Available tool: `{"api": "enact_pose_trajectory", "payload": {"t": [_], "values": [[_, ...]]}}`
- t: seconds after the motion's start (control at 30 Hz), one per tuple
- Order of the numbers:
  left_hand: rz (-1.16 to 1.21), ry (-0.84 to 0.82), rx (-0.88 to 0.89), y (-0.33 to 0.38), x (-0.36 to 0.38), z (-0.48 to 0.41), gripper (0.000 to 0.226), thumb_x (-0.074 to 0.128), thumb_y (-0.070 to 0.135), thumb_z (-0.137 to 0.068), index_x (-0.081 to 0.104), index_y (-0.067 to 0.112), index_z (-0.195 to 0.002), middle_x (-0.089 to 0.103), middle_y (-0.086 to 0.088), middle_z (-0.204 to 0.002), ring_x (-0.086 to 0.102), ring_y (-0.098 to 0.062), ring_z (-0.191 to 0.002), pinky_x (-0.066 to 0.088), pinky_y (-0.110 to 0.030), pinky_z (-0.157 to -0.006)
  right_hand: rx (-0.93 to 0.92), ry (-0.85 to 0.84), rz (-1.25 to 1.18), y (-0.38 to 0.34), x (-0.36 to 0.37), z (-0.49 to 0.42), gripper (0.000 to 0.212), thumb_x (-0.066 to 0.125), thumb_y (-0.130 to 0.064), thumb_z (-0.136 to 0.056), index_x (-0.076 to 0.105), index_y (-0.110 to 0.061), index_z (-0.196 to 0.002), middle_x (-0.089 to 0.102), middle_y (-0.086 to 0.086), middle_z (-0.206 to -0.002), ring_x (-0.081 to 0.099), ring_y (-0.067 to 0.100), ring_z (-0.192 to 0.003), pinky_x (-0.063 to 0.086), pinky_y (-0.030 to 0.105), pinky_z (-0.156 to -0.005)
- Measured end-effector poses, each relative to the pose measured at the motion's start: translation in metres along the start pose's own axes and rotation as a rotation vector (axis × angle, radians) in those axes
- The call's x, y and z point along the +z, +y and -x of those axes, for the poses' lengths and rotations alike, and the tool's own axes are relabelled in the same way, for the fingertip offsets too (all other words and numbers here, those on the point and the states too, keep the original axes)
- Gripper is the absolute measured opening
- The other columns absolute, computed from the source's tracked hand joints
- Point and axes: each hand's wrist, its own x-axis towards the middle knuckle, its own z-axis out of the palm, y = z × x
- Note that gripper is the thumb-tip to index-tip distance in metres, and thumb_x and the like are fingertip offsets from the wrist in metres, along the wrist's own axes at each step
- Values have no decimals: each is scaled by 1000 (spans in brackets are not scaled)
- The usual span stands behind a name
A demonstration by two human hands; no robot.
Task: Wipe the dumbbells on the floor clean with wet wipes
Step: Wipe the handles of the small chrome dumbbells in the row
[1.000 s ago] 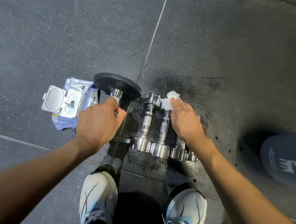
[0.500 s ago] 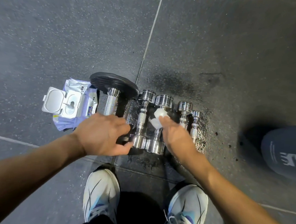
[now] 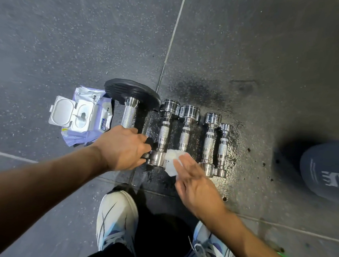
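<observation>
Left hand (image 3: pixel 123 148) tight around plate dumbbell (image 3: pixel 129 115), flat right hand (image 3: pixel 195 185) on wipe (image 3: pixel 171 161) atop chrome dumbbell (image 3: pixel 184 136); wipes pack (image 3: pixel 99 124) beside.

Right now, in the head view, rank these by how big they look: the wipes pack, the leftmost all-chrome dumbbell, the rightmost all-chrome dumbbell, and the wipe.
1. wipes pack
2. leftmost all-chrome dumbbell
3. rightmost all-chrome dumbbell
4. wipe, partly under the right hand, so third versus fourth is unsure.
</observation>
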Motion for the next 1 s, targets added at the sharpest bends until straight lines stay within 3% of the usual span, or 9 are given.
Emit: {"api": "enact_pose_trajectory", "payload": {"t": [0.1, 0.2, 0.33, 0.43, 0.5, 0.63, 0.77, 0.87, 1.0], "values": [[45, 8, 8, -4, 1, 2, 39, 38, 62, -101, 55, 33, -122, 60, 10, -121, 58, -20, -117, 46, -35, -79, 38, 3, -87, 8, -3, -18, 57, 21, -43, -108, 50, -16, -149, 44, 1, -158, 28, 11, -146, 26, 34, -123], [58, 11, -1, -8, 2, 5, 41, 36, 64, -100, 54, 34, -121, 59, 11, -121, 58, -20, -118, 44, -33, -77, -23, 123, -90, 8, 3, -13, 33, 46, -29, -103, 55, -24, -134, 56, 2, -144, 43, 15, -137, 38, 37, -116], [19, -9, -21, -4, 1, 2, 42, 36, 62, -101, 54, 32, -124, 59, 8, -124, 57, -22, -119, 43, -34, -76, -84, 199, -58, 12, 11, -7, 18, 69, -16, -97, 67, -13, -115, 61, 2, -126, 56, 19, -122, 48, 31, -102], [-18, -20, -15, 3, -3, -4, 42, 37, 59, -103, 54, 30, -127, 58, 7, -128, 56, -22, -121, 35, -36, -73, 10, 233, -67, 16, 2, -26, 23, 68, -24, -99, 72, -16, -120, 67, 2, -124, 61, 16, -114, 53, 27, -99], [1, -22, -22, 4, -3, -4, 41, 38, 57, -102, 56, 29, -126, 59, 6, -126, 56, -23, -121, 40, -36, -75, 30, 224, -90, 16, 3, -28, 26, 65, -28, -101, 69, -21, -125, 66, -1, -127, 61, 13, -115, 51, 26, -101], [21, -28, 8, 3, -3, -6, 37, 40, 55, -102, 58, 29, -122, 60, 5, -125, 58, -24, -119, 49, -38, -84, -61, 146, -150, 16, 12, -6, 19, 56, -30, -106, 61, -30, -124, 53, -9, -135, 43, 3, -130, 42, 17, -104], [27, -29, -1, 1, -5, -4, 39, 39, 55, -103, 57, 28, -124, 59, 4, -127, 57, -25, -121, 47, -38, -85, -54, 234, -94, 24, 6, -27, 23, 65, -30, -98, 72, -21, -119, 65, -3, -123, 59, 11, -115, 52, 23, -97], [28, -18, -13, 2, -7, -2, 40, 39, 57, -102, 56, 29, -125, 59, 5, -127, 57, -23, -122, 46, -37, -83, -6, 210, -42, 28, 2, -49, 27, 62, -38, -98, 72, -25, -120, 64, -10, -120, 56, 10, -111, 46, 19, -99], [28, -8, -12, -1, -4, 1, 41, 39, 60, -101, 56, 30, -123, 60, 7, -123, 57, -22, -119, 48, -37, -80, -25, 265, -111, 18, 13, -27, 23, 73, -19, -95, 71, -19, -118, 61, -2, -120, 56, 14, -112, 47, 25, -100]]}}
